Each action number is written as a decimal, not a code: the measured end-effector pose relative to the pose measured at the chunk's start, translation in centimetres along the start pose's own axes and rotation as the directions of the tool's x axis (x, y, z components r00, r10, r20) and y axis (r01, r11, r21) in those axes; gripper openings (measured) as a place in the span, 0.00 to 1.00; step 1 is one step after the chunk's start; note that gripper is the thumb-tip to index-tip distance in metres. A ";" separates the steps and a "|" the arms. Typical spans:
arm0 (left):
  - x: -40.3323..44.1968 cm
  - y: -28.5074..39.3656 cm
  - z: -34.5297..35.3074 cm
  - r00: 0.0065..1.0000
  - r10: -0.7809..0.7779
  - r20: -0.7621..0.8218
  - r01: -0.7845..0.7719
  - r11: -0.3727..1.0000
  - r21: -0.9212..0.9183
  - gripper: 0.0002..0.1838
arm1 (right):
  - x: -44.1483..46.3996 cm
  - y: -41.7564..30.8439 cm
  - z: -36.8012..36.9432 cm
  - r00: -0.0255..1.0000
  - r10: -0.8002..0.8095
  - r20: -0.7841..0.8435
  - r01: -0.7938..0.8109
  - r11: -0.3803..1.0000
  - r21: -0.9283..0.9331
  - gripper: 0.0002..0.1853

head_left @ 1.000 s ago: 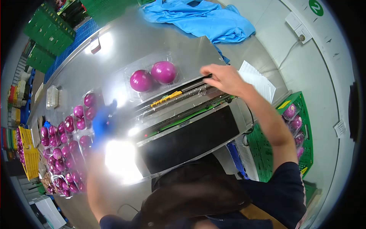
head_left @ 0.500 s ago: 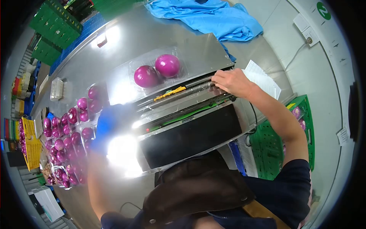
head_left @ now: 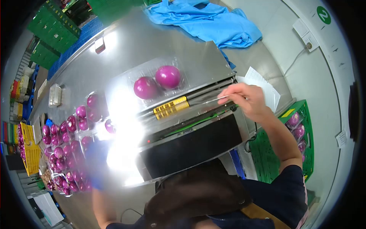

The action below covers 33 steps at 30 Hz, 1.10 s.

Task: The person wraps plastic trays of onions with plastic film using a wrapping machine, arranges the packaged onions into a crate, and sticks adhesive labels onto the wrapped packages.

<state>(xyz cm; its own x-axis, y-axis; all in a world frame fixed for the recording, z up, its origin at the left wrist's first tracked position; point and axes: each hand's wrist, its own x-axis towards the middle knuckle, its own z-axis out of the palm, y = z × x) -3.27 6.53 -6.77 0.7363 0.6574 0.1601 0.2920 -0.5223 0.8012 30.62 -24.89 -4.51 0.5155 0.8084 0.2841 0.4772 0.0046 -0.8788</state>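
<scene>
My right hand [head_left: 246, 100] is closed in a pinch on the edge of clear plastic film [head_left: 204, 103], stretched across the slot of a metal wrapping machine [head_left: 213, 63]. A yellow printed label [head_left: 171, 108] shows on the film, left of that hand. Behind the slot, two peeled red onions [head_left: 167, 77] sit side by side in a clear plastic tray [head_left: 184, 80] on the machine's top. My left hand [head_left: 98, 162], in a blue glove, is at the machine's left side, near packed onions [head_left: 76, 175]. Motion blur and glare hide its fingers.
Several clear packs of red onions [head_left: 59, 152] cover the table's left side, beside a yellow crate [head_left: 32, 147]. A stack of clear trays [head_left: 55, 95] stands farther back. Blue cloth [head_left: 213, 23] lies behind the machine; papers [head_left: 263, 82] and a green crate [head_left: 267, 152] are at right.
My right hand has pulled the film toward me and slightly right, and the yellow label has spread flat into view. My left hand has moved down, nearer my body.
</scene>
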 end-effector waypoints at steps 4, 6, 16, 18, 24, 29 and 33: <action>7.9 6.0 -1.9 0.901 0.261 -0.346 -0.341 0.920 -0.193 0.12 | 7.5 -3.1 -1.8 0.898 -0.334 -0.286 0.260 0.928 -0.267 0.09; 14.0 4.1 -0.2 0.861 0.310 -0.402 -0.388 0.913 -0.127 0.17 | 13.3 -1.8 0.1 0.842 -0.430 -0.326 0.403 0.903 -0.152 0.16; 14.2 2.8 6.2 0.817 -0.278 0.506 0.442 0.865 -0.237 0.19 | 12.7 1.6 5.8 0.807 0.458 0.373 -0.455 0.885 -0.101 0.30; 11.9 5.7 4.2 0.805 -0.292 0.517 0.449 0.869 -0.207 0.18 | 10.9 -1.2 5.3 0.745 0.554 0.371 -0.589 0.808 -0.025 0.30; 0.8 6.5 3.7 0.601 -0.455 0.658 0.657 0.749 -0.083 0.24 | 0.8 -4.2 6.2 0.500 0.704 0.504 -0.803 0.595 -0.035 0.28; -5.4 -1.5 10.4 0.849 -0.329 0.413 0.385 0.921 -0.058 0.16 | -5.2 0.6 9.8 0.649 0.693 0.314 -0.695 0.708 -0.125 0.22; -6.1 2.5 13.4 0.945 -0.321 -0.055 0.319 0.947 -0.049 0.10 | -7.9 4.1 11.8 0.945 0.303 -0.125 -0.324 0.922 -0.210 0.16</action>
<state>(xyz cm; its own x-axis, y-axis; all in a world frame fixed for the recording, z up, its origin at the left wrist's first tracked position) 1.13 -6.11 -13.51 0.5690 0.8190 -0.0744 0.4813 -0.2583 0.8376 20.07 -24.27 -14.86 0.7205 0.6916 0.0500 0.4230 -0.3813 -0.8220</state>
